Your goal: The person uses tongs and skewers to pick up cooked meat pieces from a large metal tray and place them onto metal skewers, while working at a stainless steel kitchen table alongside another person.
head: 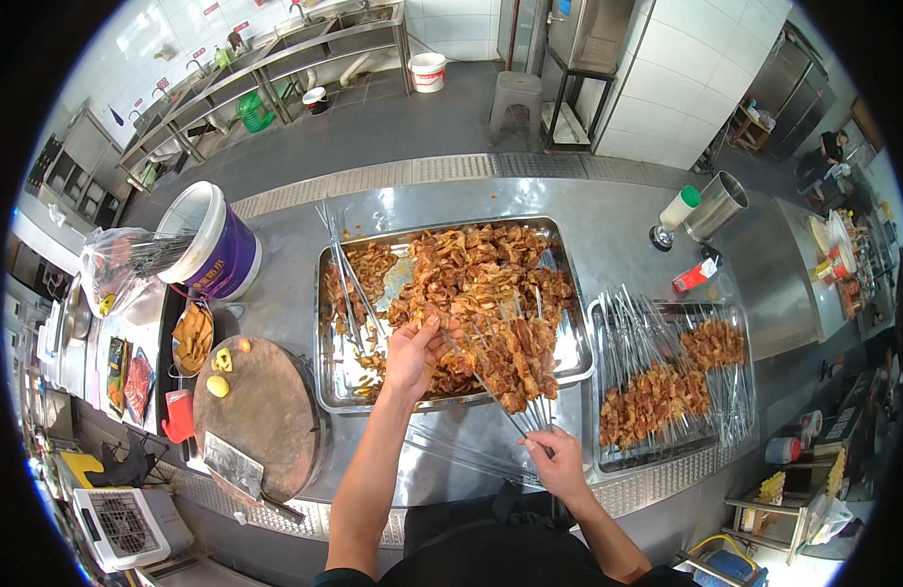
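My right hand (557, 462) grips the lower end of a metal skewer (495, 392), which slants up to the left. Near the skewer's tip, my left hand (414, 359) pinches a piece of marinated meat between thumb and fingers. Both hands are at the front of a steel tray (572, 257) heaped with loose meat pieces (473, 257). Several loaded meat skewers (528, 356) rest across the tray's front right, beside the held one. Bare skewers (348, 279) lean over the tray's left part, and more loose skewers (466, 456) lie on the steel table (275, 242) before me.
Right, a second tray (596, 367) bears loaded and bare skewers. Left stand a round chopping block (264, 411) with a cleaver (233, 462), and a purple-and-white bucket (227, 253). A shaker bottle (675, 213), steel cylinder (715, 205) and red carton (693, 275) occupy the back right.
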